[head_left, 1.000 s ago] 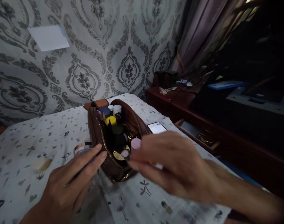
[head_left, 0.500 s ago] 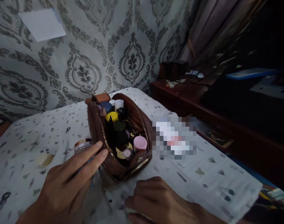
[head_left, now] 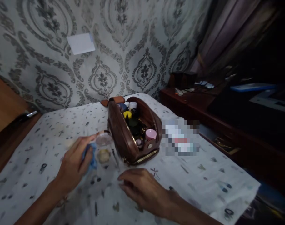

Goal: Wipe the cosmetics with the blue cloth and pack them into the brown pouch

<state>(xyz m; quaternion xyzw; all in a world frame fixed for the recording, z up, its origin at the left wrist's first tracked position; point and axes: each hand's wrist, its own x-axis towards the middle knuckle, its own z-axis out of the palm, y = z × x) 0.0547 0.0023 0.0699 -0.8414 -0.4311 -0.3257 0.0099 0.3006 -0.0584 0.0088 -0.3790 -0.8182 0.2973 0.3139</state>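
Observation:
My left hand is closed round a crumpled blue thing, perhaps a cloth or packet. Its fingertips reach a clear round case with a rose-gold rim. Just below that lies a small beige-gold round item, blurred. My right hand hangs low in front of the bag, fingers loosely curled with a gap at the thumb, nothing seen in it. A brown cosmetic bag stands unzipped on the patterned cloth. Inside are a pink-lidded jar, a yellow lid and several other containers.
To the right of the bag lies a pixelated, unreadable item. A dark red desk with cables runs along the right side, with a partly open drawer. Brown wooden furniture stands at left, and patterned wallpaper behind.
The view has shifted, so the bag appears farther right. My left hand has come away from the bag's zipped edge and closed on the blue thing beside the clear case. My right hand remains in front.

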